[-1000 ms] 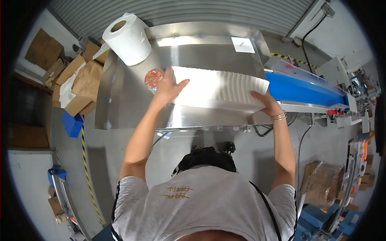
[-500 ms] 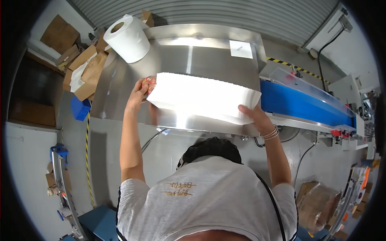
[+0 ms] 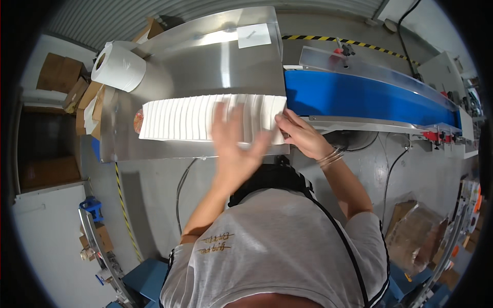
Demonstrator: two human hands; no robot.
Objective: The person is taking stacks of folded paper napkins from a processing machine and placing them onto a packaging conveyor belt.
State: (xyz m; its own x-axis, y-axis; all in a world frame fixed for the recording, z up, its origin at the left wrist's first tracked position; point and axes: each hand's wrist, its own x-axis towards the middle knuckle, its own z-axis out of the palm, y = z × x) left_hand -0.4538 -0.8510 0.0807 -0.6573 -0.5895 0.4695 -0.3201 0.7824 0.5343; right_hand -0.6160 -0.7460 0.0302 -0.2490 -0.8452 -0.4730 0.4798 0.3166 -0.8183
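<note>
A long row of white, flat, thin pieces (image 3: 179,118), packed side by side like folded cards or sleeves, lies along the near side of the steel table (image 3: 190,77). Against its left end sits a red-orange patterned object (image 3: 138,121), mostly covered. My left hand (image 3: 237,141) is over the middle right of the row, fingers spread and blurred by motion, gripping nothing visible. At the row's right end, my right hand (image 3: 304,137) has its thumb and fingers closed around the end pieces; some fingertips are hidden.
A blue conveyor belt (image 3: 359,95) with a clear side guard runs off to the right from the table. A big white roll (image 3: 119,66) stands at the table's back left, and a white paper sheet (image 3: 254,36) lies at the back. Cardboard boxes (image 3: 90,110) are beyond the left edge.
My left hand has left the red-orange object and moved right over the row. The white pieces now rest flatter on the table, fanned with visible gaps. The view has shifted right.
</note>
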